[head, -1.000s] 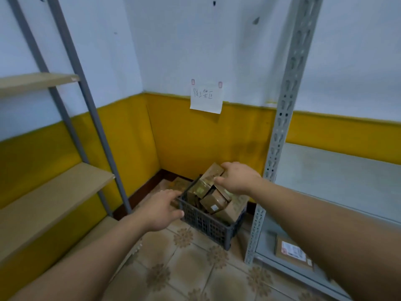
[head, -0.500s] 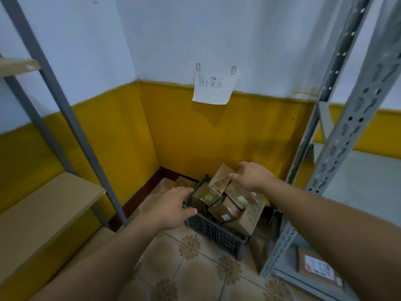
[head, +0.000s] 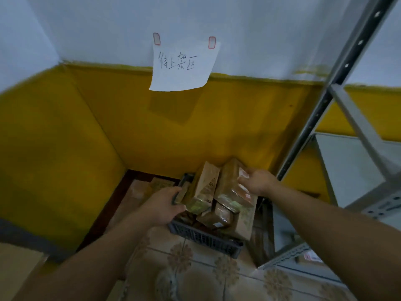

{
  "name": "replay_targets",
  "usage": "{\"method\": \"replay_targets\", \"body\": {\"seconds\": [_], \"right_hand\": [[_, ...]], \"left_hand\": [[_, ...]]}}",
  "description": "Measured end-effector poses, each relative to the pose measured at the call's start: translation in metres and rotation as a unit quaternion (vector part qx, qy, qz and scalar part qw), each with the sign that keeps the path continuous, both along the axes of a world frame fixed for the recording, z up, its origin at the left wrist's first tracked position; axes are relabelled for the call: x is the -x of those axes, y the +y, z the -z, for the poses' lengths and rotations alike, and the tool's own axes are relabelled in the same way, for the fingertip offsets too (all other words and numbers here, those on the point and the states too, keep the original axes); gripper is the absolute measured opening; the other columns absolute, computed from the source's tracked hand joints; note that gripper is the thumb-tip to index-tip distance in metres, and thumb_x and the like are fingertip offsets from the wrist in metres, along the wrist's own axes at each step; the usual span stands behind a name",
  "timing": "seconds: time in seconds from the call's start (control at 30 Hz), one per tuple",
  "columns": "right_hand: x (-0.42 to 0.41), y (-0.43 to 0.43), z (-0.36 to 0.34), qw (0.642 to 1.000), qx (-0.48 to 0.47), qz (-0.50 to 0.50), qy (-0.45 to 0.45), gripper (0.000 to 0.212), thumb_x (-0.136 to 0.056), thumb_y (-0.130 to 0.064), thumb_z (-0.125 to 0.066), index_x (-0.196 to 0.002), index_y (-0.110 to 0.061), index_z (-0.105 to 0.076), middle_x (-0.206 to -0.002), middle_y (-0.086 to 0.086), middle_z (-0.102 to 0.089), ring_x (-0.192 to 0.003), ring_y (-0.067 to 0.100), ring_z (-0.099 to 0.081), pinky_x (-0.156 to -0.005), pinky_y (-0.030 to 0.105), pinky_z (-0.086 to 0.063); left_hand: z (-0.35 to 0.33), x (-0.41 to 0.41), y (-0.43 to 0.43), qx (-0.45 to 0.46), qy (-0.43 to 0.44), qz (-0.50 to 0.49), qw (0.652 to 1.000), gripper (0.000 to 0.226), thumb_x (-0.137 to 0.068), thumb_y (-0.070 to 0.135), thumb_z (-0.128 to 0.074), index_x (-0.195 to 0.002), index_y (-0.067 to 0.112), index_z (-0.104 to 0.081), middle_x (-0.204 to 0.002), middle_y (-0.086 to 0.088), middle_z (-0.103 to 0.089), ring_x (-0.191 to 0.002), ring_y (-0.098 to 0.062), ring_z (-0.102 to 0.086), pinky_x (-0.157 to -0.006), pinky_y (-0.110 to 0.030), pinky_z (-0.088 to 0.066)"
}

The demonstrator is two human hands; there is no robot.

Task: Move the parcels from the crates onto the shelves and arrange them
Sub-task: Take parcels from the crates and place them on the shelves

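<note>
Parcels: brown cardboard parcels [head: 217,218] are heaped in a dark plastic lattice crate [head: 206,238], and several rise above its rim. The crate sits on the floor in the far corner, just left of the rack's foot.
Top of the heap: a tall brown paper-faced parcel [head: 206,185] leans upright at the far left of the pile. Touching it on the right is a large tape-wrapped cardboard parcel with a red-and-white label [head: 230,183].
Right hand: the right hand [head: 258,181] lies against the labelled right side of the large parcel, fingers reaching onto the label. Blur hides whether it clasps the parcel or only touches it.
Left hand: the left hand [head: 162,205] holds the crate's left rim, with the fingers curled over the edge and the thumb on the near side.
Floor: beige tiles with a brown flower pattern [head: 180,257]. A flat brown carton [head: 160,184] lies just beyond the crate on the left.
Rack: a grey perforated-metal shelving rack [head: 321,109] stands on the right. A labelled parcel [head: 310,256] lies on its lowest shelf.
Wall: a white paper sheet with handwritten characters [head: 182,66] is taped above the yellow lower band [head: 217,127].
Near left: a pale wooden shelf board [head: 15,263].
</note>
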State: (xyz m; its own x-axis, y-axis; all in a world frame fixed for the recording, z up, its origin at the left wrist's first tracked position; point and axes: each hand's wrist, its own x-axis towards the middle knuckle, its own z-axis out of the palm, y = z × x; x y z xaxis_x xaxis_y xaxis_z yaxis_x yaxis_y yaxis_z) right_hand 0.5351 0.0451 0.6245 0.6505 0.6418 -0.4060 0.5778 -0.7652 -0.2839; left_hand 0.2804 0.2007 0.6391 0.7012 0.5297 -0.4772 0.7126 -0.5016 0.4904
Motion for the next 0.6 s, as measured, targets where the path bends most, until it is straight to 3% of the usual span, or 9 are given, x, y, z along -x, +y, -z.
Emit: {"method": "replay_targets", "body": {"seconds": [0.2,0.33,0.47,0.6], "right_hand": [[-0.018,0.031,0.034,0.991,0.025,0.126,0.042,0.058,-0.096,-0.06,-0.045,-0.135,-0.017,-0.05,-0.126,0.01,-0.061,-0.092,0.021,-0.051,-0.076,0.031,-0.04],[-0.027,0.049,0.061,0.98,0.027,0.18,0.078,0.063,-0.094,-0.063,-0.044,-0.137,-0.018,-0.049,-0.128,0.009,-0.06,-0.107,0.025,-0.058,-0.081,0.031,-0.043],[-0.047,0.068,0.094,0.975,0.049,0.189,0.108,0.071,-0.094,-0.062,-0.044,-0.149,-0.017,-0.037,-0.142,0.01,-0.051,-0.123,0.028,-0.052,-0.095,0.033,-0.042],[-0.089,0.092,0.145,0.968,0.04,0.182,0.17,0.064,-0.096,-0.055,-0.048,-0.148,-0.018,-0.038,-0.145,0.008,-0.048,-0.126,0.027,-0.05,-0.107,0.039,-0.04]], "left_hand": [[0.047,-0.058,0.089,0.054,0.046,0.066,0.995,0.068,-0.095,0.04,-0.057,-0.153,0.025,-0.024,-0.16,0.002,-0.02,-0.144,-0.022,-0.026,-0.109,-0.034,-0.03],[0.076,-0.097,0.129,0.081,0.07,0.092,0.99,0.068,-0.094,0.041,-0.058,-0.152,0.026,-0.026,-0.158,0.0,-0.026,-0.14,-0.022,-0.033,-0.107,-0.032,-0.033],[0.117,-0.133,0.144,0.091,0.076,0.097,0.988,0.067,-0.091,0.043,-0.06,-0.15,0.028,-0.032,-0.154,0.001,-0.033,-0.132,-0.02,-0.042,-0.105,-0.03,-0.038],[0.174,-0.177,0.148,0.091,0.087,0.085,0.988,0.062,-0.092,0.044,-0.059,-0.147,0.029,-0.036,-0.152,0.0,-0.034,-0.131,-0.023,-0.043,-0.106,-0.036,-0.041]]}}
